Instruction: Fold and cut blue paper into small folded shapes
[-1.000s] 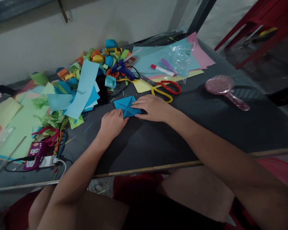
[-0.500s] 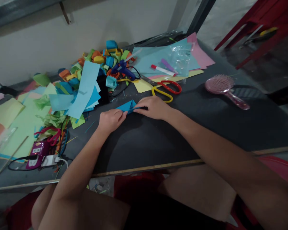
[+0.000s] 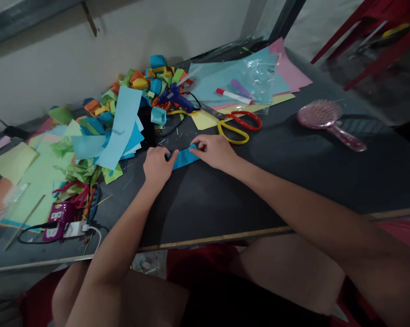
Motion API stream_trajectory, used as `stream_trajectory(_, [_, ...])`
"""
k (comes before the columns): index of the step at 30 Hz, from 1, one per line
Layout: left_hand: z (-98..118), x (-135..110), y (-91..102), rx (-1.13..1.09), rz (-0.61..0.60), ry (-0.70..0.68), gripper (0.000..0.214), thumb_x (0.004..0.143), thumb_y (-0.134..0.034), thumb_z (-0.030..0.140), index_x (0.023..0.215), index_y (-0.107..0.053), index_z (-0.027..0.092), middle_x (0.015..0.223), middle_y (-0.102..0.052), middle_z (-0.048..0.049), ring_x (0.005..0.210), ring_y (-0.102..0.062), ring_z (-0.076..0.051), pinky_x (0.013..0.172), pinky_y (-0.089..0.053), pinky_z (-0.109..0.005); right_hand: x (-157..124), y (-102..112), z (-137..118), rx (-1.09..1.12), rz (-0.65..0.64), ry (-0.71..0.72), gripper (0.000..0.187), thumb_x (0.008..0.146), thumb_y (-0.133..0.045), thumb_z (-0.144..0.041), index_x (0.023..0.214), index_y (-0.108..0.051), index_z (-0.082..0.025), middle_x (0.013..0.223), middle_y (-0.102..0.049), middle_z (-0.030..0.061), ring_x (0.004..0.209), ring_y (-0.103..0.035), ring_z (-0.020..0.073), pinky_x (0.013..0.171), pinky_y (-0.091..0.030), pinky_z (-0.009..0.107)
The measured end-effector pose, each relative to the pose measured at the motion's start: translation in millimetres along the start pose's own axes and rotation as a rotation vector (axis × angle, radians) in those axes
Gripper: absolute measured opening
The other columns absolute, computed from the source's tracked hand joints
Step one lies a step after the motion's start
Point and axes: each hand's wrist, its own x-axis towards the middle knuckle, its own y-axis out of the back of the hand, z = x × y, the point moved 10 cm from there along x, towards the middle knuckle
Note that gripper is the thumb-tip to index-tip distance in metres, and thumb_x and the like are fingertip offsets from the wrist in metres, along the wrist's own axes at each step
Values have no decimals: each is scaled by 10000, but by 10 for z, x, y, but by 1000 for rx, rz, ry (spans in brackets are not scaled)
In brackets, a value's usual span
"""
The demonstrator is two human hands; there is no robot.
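A small blue folded paper (image 3: 184, 157) lies on the dark table (image 3: 293, 177) between my two hands. My left hand (image 3: 157, 165) pinches its left end with curled fingers. Pressing on its right end from above is my right hand (image 3: 214, 151), fingers bent and closed on the paper's far edge. Only a narrow strip of the paper shows between the hands.
Red-and-yellow scissors (image 3: 239, 125) lie just behind my right hand. A heap of coloured paper pieces (image 3: 140, 91) and a blue glue gun (image 3: 177, 97) sit at the back. Pastel sheets with markers (image 3: 245, 77) lie back right, a pink hairbrush (image 3: 327, 118) at right, a purple device with cables (image 3: 56, 218) at left.
The blue paper was lying open as a creased square; it has been folded over into a narrow strip, and both hands have closed in on its ends.
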Motion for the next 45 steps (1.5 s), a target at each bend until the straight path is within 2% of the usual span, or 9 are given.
stream_trajectory(5, [158,-47,-10,-12,-26,-131,183,908,-582,361,933,-684,212,991,-694,-74,1063,-560,-248,765,-473,-331,-91,64,-148,-208,108,132,289,851,-651,-262,1113,-690,-149,1074,-652,142,1035,-576,298,844,-475,402])
stream_trajectory(10, [325,-142,-32,19,-54,-308,328,893,-595,435,1096,-687,195,1233,-652,-97,1174,-543,-277,969,-441,-420,-97,-27,-207,-274,-9,239,266,930,-542,-249,1106,-715,-149,1104,-660,139,1032,-572,290,873,-481,424])
stream_trajectory(20, [304,-191,-95,22,-267,-265,288,870,-639,373,1039,-590,145,1019,-654,-98,1010,-575,-260,788,-447,-346,-100,-12,-193,-68,-107,214,138,745,-769,-272,781,-669,-186,980,-637,81,931,-594,240,829,-475,381])
stream_trajectory(24, [254,-195,-97,-47,-343,-215,442,828,-680,397,1182,-550,166,922,-650,-59,914,-591,-238,673,-401,-308,-122,-32,-192,-19,-132,163,281,745,-753,-220,1013,-673,-192,980,-683,70,935,-615,246,822,-478,385])
stream_trajectory(28, [273,-262,-154,-178,-440,-179,233,804,-680,402,897,-620,197,662,-539,27,616,-512,-147,556,-299,-280,-149,-44,-241,-64,-142,178,400,761,-757,-302,1143,-678,-214,1128,-686,99,1057,-598,293,895,-470,438])
stream_trajectory(31, [280,-254,-106,-260,-345,-148,259,805,-658,343,654,-513,191,573,-427,52,540,-421,-107,547,-267,-273,-132,-1,-187,19,-109,104,420,769,-744,-375,1145,-694,-194,1125,-696,116,950,-635,273,838,-495,428])
stream_trajectory(37, [229,-238,51,-481,-116,-89,239,775,-680,357,695,-533,187,605,-474,56,568,-433,-94,570,-329,-242,-126,130,-203,613,-6,15,342,759,-724,-502,827,-767,-169,770,-736,65,661,-626,174,622,-492,312])
stream_trajectory(41, [312,-294,-37,-627,-234,-134,354,834,-596,520,796,-623,169,716,-623,3,646,-551,-122,617,-423,-253,-159,184,-301,774,25,34,292,695,-781,-482,733,-764,-193,722,-733,40,657,-634,161,614,-511,292])
stream_trajectory(45, [408,-415,-323,-960,-547,-41,543,859,-503,640,894,-663,123,830,-723,-89,755,-680,-176,706,-531,-295,-180,132,-289,849,-12,-21,302,666,-798,-486,744,-767,-195,672,-713,24,568,-597,137,531,-508,280])
